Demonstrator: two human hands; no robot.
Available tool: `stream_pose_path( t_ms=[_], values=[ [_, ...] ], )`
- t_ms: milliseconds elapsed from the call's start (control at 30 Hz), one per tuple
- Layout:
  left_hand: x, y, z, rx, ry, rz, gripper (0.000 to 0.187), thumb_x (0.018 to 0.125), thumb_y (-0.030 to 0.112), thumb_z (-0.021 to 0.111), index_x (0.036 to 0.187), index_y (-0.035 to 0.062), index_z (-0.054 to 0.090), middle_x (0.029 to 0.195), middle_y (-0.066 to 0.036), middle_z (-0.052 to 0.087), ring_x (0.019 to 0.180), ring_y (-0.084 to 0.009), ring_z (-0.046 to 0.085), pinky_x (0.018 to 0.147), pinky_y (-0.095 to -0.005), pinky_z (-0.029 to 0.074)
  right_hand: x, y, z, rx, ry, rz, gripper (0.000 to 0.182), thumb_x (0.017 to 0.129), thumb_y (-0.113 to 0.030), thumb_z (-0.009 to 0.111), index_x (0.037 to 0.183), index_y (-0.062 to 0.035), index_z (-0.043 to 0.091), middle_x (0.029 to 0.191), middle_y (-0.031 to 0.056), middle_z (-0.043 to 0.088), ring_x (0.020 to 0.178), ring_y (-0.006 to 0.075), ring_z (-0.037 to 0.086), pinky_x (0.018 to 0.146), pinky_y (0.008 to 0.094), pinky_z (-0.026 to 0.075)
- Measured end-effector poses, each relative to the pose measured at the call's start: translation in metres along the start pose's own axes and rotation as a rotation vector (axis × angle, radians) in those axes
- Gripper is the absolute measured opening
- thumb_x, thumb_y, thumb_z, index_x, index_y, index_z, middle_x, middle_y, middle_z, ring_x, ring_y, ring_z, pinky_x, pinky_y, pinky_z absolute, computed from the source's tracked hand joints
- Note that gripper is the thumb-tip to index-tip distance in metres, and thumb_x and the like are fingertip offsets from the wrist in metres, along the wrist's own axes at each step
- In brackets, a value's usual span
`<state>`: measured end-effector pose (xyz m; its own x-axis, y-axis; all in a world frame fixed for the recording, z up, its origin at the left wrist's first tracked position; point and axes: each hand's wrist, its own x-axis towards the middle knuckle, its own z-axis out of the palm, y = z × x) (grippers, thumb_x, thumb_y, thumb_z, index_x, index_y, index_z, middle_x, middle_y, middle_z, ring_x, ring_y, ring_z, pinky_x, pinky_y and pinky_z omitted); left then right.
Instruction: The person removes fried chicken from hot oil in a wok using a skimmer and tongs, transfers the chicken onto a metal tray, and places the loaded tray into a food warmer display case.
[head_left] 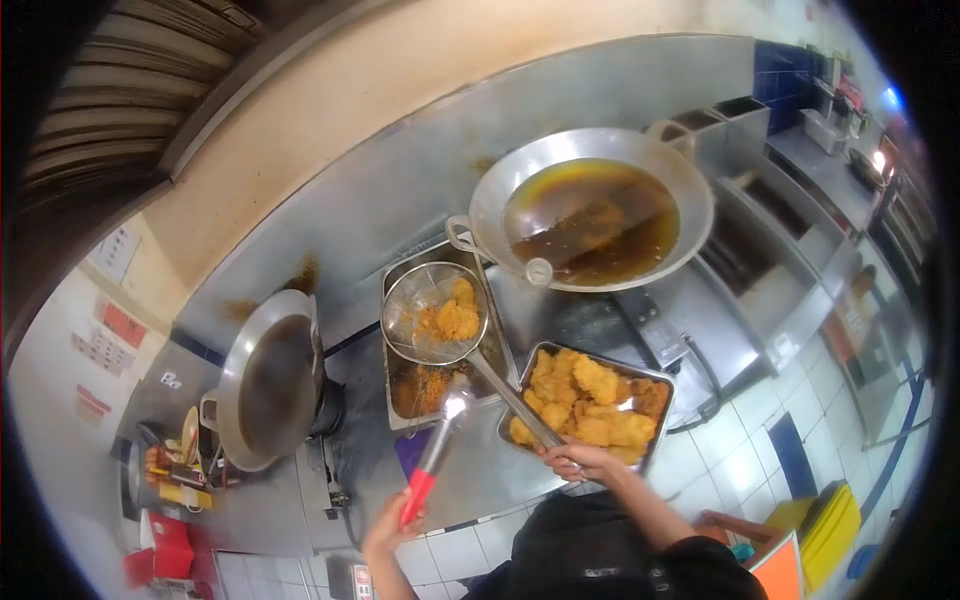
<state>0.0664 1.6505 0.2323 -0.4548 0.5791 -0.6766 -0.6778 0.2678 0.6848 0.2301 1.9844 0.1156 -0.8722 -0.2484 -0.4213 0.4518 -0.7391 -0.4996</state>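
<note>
My left hand [393, 521] is closed around the red handle of a pair of metal tongs [434, 457], whose shiny upper end points at the strainer. The handle of a round wire strainer [512, 398] is gripped in my right hand [580, 461]. Golden fried chicken pieces [455, 318] lie in the strainer's mesh. Below it is a rectangular metal pan [393, 398] with brown crumbs in it. Close to my right hand, a metal tray [507, 428] holds several fried chicken pieces [596, 384].
A large wok [490, 195] of brown oil stands at the back, with a round thermometer dial [539, 271] at its near rim. Another wok [234, 405] with dark oil sits at the left. Bottles and packets [180, 470] crowd the left corner. A yellow bin [828, 535] stands at lower right.
</note>
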Motion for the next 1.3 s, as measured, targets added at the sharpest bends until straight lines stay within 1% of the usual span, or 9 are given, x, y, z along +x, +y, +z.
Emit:
stream_pose_path(
  t_ms=[100,167,233,400,500,533,700,933,1300],
  values=[
    [0.028,0.017,-0.008,-0.157,-0.025,0.211,0.044,0.097,0.044,0.050,0.120,0.0070,0.055,0.072,-0.004,0.055,0.042,-0.0048,0.039,0.035,-0.0191,0.030,0.003,0.002,-0.002,-0.021,-0.012,0.009,0.017,0.090,-0.008,0.055,0.104,-0.0109,0.044,0.058,-0.0075,0.034,0.041,0.0035,0.032,0.035,0.0217,0.023],
    [0.075,0.034,0.002,-0.245,0.112,0.286,0.047,0.097,0.045,0.050,0.121,0.0054,0.055,0.072,-0.004,0.055,0.043,-0.0051,0.040,0.036,-0.0177,0.032,0.005,0.005,-0.004,-0.014,-0.034,0.022,0.018,0.091,-0.008,0.055,0.104,-0.0113,0.044,0.058,-0.0073,0.035,0.041,0.0035,0.033,0.035,0.0216,0.023],
    [0.126,0.049,-0.003,-0.423,-0.138,0.112,0.049,0.096,0.046,0.050,0.116,0.0011,0.056,0.071,-0.006,0.056,0.043,-0.0066,0.041,0.037,-0.0164,0.034,0.008,0.007,-0.002,-0.017,-0.048,0.029,0.018,0.091,-0.008,0.055,0.105,-0.0117,0.044,0.059,-0.0071,0.036,0.041,0.0034,0.033,0.035,0.0215,0.023],
    [0.210,0.075,0.011,-0.566,-0.263,-0.042,0.053,0.094,0.049,0.052,0.102,-0.0033,0.055,0.073,-0.009,0.056,0.046,-0.0081,0.044,0.035,-0.0169,0.032,0.008,0.008,0.001,-0.017,-0.029,0.026,0.016,0.092,-0.009,0.053,0.105,-0.0120,0.044,0.060,-0.0069,0.036,0.042,0.0036,0.032,0.035,0.0212,0.022],
    [0.216,0.076,0.022,-0.552,-0.275,0.008,0.053,0.095,0.048,0.050,0.101,-0.0039,0.055,0.072,-0.009,0.054,0.046,-0.0078,0.044,0.033,-0.0172,0.031,0.005,0.010,0.006,-0.009,-0.019,-0.004,0.015,0.093,-0.010,0.053,0.104,-0.0117,0.043,0.060,-0.0071,0.035,0.043,0.0036,0.032,0.036,0.0208,0.023],
    [0.216,0.076,0.031,-0.575,-0.118,0.004,0.052,0.095,0.047,0.050,0.100,-0.0042,0.054,0.069,-0.008,0.052,0.044,-0.0086,0.042,0.033,-0.0174,0.031,0.001,0.008,0.007,-0.020,-0.025,0.004,0.014,0.094,-0.010,0.052,0.104,-0.0119,0.043,0.060,-0.0072,0.034,0.043,0.0037,0.032,0.037,0.0207,0.023],
    [0.245,0.081,0.047,-0.635,-0.229,-0.044,0.047,0.096,0.046,0.048,0.094,-0.0016,0.050,0.069,-0.008,0.051,0.047,-0.0111,0.045,0.033,-0.0169,0.030,0.011,0.026,-0.002,0.018,-0.099,0.027,0.010,0.096,-0.013,0.052,0.103,-0.0140,0.044,0.061,-0.0074,0.034,0.045,0.0040,0.031,0.038,0.0204,0.025],
    [0.292,0.050,0.095,-0.674,0.009,0.320,0.040,0.098,0.050,0.040,0.081,0.0150,0.051,0.062,0.004,0.048,0.046,-0.0065,0.043,0.035,-0.0189,0.029,0.008,0.036,-0.005,0.047,-0.105,0.007,0.011,0.097,-0.014,0.051,0.106,-0.0144,0.044,0.063,-0.0074,0.035,0.044,0.0026,0.031,0.038,0.0207,0.025],
    [0.323,0.048,0.064,-0.726,-0.103,0.310,0.029,0.099,0.041,0.048,0.096,0.0118,0.052,0.065,0.001,0.047,0.045,-0.0068,0.037,0.037,-0.0193,0.029,0.016,0.043,0.014,0.096,-0.052,0.002,0.016,0.095,-0.012,0.053,0.107,-0.0137,0.042,0.060,-0.0077,0.036,0.042,0.0033,0.032,0.036,0.0203,0.024]
  ],
)
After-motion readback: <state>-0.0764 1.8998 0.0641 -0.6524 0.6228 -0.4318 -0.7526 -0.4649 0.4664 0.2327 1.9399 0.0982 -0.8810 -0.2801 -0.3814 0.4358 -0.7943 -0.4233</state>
